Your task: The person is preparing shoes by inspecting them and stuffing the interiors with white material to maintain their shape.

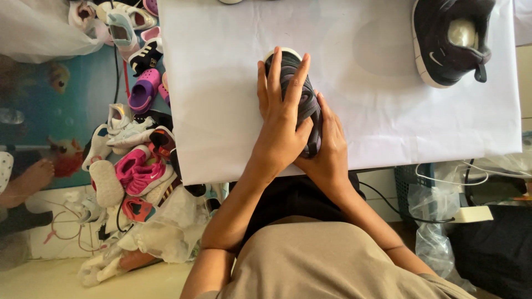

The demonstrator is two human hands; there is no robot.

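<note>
Both hands are working on a small dark grey fabric kids' sneaker with a white sole (293,88), sitting near the front edge of the white paper-covered tabletop (221,83). Left hand (281,124) is lying flat over the top, fingers spread and pressing down, so it's more a palm hold than a real grip. Right hand (327,149) is cupping the heel end from the side w/ its thumb over the upper; its other fingers are hidden, so I can't tell how tight that grip is.

What could go wrong imo: the shoe is sitting pretty close to the edge, and a flat palm isn't locking anything, so a sideways push could slide it off toward the lap. The white covering could also crease or drag under that pressure.

The matching dark sneaker w/ white sole (450,39) is lying well apart at the far right corner, prob safe. The pile of small colourful shoes on the floor (136,138) is where a dropped one gets lost, tbh.
</note>
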